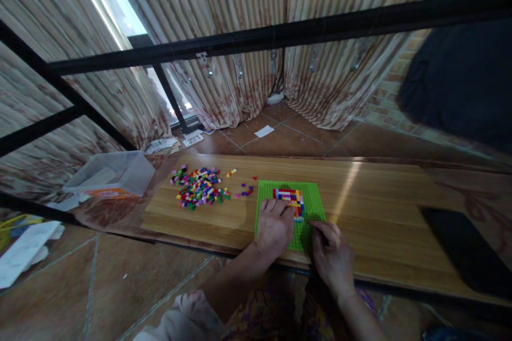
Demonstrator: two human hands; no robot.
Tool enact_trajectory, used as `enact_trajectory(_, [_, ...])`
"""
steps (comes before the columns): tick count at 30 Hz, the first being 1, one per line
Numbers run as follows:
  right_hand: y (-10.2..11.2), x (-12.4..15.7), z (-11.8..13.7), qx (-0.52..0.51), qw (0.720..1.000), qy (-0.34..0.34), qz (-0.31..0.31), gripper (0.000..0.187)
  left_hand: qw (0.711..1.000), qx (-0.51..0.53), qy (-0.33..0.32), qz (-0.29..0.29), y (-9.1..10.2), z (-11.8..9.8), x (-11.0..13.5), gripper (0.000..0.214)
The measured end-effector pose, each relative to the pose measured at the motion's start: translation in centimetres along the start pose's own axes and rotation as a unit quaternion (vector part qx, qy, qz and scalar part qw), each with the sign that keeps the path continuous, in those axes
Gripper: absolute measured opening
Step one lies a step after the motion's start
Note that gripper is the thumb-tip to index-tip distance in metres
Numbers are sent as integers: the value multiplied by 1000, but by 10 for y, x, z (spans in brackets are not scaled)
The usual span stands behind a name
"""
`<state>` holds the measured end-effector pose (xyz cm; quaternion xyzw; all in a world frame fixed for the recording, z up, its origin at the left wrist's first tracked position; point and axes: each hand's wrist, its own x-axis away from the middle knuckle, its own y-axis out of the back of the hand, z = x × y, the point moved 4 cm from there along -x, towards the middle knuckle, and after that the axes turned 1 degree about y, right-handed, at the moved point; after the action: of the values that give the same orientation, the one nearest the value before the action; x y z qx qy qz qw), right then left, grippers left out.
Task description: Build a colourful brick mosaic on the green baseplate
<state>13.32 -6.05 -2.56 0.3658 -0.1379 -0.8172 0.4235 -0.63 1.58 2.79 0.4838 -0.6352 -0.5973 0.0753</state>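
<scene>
A green studded baseplate (311, 192) lies on the wooden board. On it stands a square patch of small toy bricks (291, 195) in red, white, yellow and blue, partly covered by my hand. My left hand (276, 226) rests over the patch's near left side, fingers curled down; whatever is between the fingertips is hidden. At the plate's right edge is my right hand (333, 253), fingers bent and thumb drawn in, its fingertips touching the plate close to the patch's lower right corner. I cannot make out what it pinches, if anything.
Left of the plate lies a heap of loose coloured bricks (200, 186), with a few strays (245, 191) nearer the plate. A clear plastic box (138, 173) stands at the far left. A dark flat object (464, 248) lies at the right; a black metal bar (256, 40) crosses above.
</scene>
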Motion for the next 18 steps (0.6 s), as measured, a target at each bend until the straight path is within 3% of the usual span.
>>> enact_trajectory(10, [-2,2,-4,8,1000,-9,9,26,998,56,36,2,10,4,3,20])
enact_trajectory(15, [-1,1,-4,16,1000,-12,18,27,986,92,128,-63,20,32,11,22])
enact_trajectory(18, [-1,2,-5,12,1000,-10,14,28,981,66,168,-70,25,58,20,20])
